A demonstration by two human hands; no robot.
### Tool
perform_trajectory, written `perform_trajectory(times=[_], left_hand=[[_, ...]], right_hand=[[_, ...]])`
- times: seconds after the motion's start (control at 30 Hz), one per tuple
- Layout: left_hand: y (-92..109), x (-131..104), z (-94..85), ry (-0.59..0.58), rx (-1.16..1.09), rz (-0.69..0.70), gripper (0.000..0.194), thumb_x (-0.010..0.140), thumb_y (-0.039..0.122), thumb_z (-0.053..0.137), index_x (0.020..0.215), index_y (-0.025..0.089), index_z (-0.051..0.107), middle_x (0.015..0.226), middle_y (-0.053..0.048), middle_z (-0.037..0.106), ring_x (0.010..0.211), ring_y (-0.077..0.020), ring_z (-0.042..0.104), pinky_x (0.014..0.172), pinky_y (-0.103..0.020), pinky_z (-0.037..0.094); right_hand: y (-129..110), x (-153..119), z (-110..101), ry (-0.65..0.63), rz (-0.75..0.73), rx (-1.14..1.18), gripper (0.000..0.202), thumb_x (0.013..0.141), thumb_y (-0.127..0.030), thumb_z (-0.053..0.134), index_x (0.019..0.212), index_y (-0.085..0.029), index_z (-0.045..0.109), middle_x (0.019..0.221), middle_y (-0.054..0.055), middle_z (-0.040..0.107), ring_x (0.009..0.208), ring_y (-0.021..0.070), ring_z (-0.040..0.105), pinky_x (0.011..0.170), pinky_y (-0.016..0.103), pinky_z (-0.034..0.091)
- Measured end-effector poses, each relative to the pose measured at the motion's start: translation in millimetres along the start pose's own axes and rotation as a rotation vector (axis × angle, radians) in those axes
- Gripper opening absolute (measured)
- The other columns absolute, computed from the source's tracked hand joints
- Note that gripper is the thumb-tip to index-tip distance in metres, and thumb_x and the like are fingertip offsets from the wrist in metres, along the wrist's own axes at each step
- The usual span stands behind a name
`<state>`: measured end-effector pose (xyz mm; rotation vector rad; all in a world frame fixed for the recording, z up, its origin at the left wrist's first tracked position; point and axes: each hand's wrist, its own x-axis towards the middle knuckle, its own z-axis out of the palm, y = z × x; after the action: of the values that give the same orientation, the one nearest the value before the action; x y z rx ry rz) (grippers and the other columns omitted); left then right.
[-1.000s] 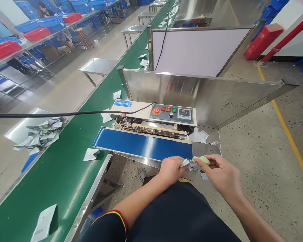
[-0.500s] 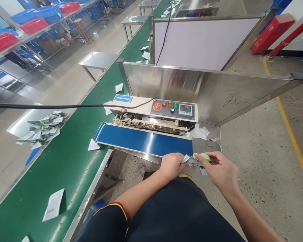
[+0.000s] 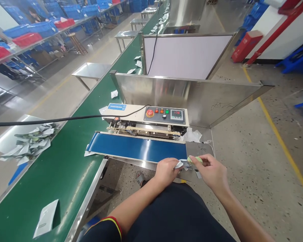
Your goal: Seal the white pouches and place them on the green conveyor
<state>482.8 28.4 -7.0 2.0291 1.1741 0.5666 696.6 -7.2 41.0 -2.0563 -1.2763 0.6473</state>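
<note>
My left hand (image 3: 166, 172) is closed on a small silvery-white pouch (image 3: 179, 164) at the front edge of the blue belt (image 3: 138, 148). Close on its right, my right hand (image 3: 213, 169) pinches a light green round piece (image 3: 195, 160) between thumb and fingers, right by the pouch. Whether the piece touches the pouch opening is too small to tell. Behind the belt stands the cream sealing machine (image 3: 138, 116), its control panel (image 3: 164, 115) lit with red digits. A bare metal plate (image 3: 199, 149) lies at the belt's right end.
A green conveyor (image 3: 65, 161) runs along the left, with a flat pouch (image 3: 45, 218) near its front. Pouches are heaped on a metal side table (image 3: 5, 134). A steel partition (image 3: 192, 92) rises behind the machine; a black cable (image 3: 53, 120) crosses at left.
The view has turned and shifted, so the machine sits lower and further left. The green piece has come closer to the pouch; both hands keep their hold.
</note>
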Motion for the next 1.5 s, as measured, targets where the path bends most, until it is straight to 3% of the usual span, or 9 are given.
perform_trajectory(times=[0.33,0.5,0.7,0.87,1.0,1.13,1.23,1.37,1.5], left_hand=[[-4,2,13.3,0.12,-0.114,-0.016,0.007,0.098,0.022,0.083,0.102,0.024,0.088,0.111,-0.006,0.088,0.103,-0.0234,0.083,0.094,-0.03,0.065],[-4,6,14.6,0.064,-0.135,0.137,0.012,0.102,0.021,0.079,0.106,0.025,0.089,0.112,-0.005,0.087,0.104,-0.0217,0.083,0.095,-0.028,0.065],[2,5,13.3,0.027,-0.299,0.076,0.015,0.097,0.034,0.089,0.109,0.025,0.09,0.116,-0.007,0.087,0.106,-0.0233,0.082,0.097,-0.029,0.063],[11,-5,15.6,-0.12,-0.418,-0.043,0.032,0.087,0.044,0.097,0.108,0.02,0.091,0.112,-0.008,0.088,0.1,-0.0254,0.081,0.091,-0.03,0.061],[16,-4,8.4,-0.042,-0.527,-0.164,0.03,0.092,0.046,0.091,0.108,0.02,0.091,0.112,-0.006,0.088,0.103,-0.0264,0.08,0.094,-0.031,0.06],[19,-1,-1.3,0.06,-0.633,-0.187,0.035,0.088,0.046,0.093,0.112,0.021,0.091,0.118,-0.008,0.088,0.11,-0.028,0.08,0.101,-0.034,0.061],[21,0,-4.0,0.053,-0.683,-0.216,0.04,0.086,0.051,0.094,0.112,0.02,0.091,0.121,-0.01,0.087,0.111,-0.0293,0.081,0.102,-0.037,0.063],[25,-1,-9.2,0.08,-0.681,-0.137,0.04,0.092,0.059,0.088,0.102,0.02,0.092,0.115,-0.011,0.088,0.109,-0.0293,0.083,0.103,-0.04,0.066],[29,1,-19.3,0.156,-0.703,0.015,0.045,0.097,0.063,0.082,0.102,0.02,0.092,0.119,-0.013,0.087,0.111,-0.0273,0.084,0.107,-0.038,0.066]], right_hand=[[14,-10,11,0.127,-0.552,-0.033,0.058,0.106,-0.077,0.066,0.086,-0.022,0.074,0.078,0.004,0.073,0.061,0.0166,0.064,0.055,0.027,0.045],[3,-7,10,0.004,-0.384,-0.039,0.065,0.101,-0.085,0.063,0.076,-0.025,0.069,0.069,0.002,0.068,0.057,0.0178,0.061,0.055,0.029,0.044],[-1,12,-8,-0.308,-0.115,-0.048,0.064,0.09,-0.087,0.069,0.07,-0.027,0.063,0.063,0.001,0.065,0.058,0.0204,0.058,0.056,0.03,0.042],[1,11,-9,-0.509,-0.137,-0.18,0.063,0.094,-0.083,0.064,0.067,-0.027,0.058,0.061,0.001,0.063,0.059,0.0217,0.059,0.054,0.031,0.039],[4,5,-10,-0.437,-0.324,-0.11,0.057,0.104,-0.079,0.055,0.103,-0.027,0.079,0.099,0.008,0.081,0.087,0.0287,0.076,0.075,0.038,0.059],[9,6,-14,-0.407,-0.569,0.026,0.058,0.1,-0.078,0.07,0.127,-0.028,0.081,0.149,0.015,0.071,0.137,0.0373,0.068,0.112,0.051,0.059],[15,4,-12,-0.507,-0.563,0.103,0.054,0.095,-0.074,0.081,0.124,-0.029,0.082,0.15,0.014,0.069,0.136,0.0362,0.069,0.11,0.048,0.062],[25,-3,-7,-0.391,-0.409,0.232,0.064,0.097,-0.069,0.079,0.146,-0.027,0.074,0.147,0.014,0.073,0.125,0.0331,0.076,0.094,0.041,0.07],[24,-7,-4,-0.24,-0.427,0.354,0.033,0.103,-0.057,0.074,0.105,-0.026,0.085,0.108,0.008,0.084,0.095,0.0273,0.083,0.086,0.034,0.07]])
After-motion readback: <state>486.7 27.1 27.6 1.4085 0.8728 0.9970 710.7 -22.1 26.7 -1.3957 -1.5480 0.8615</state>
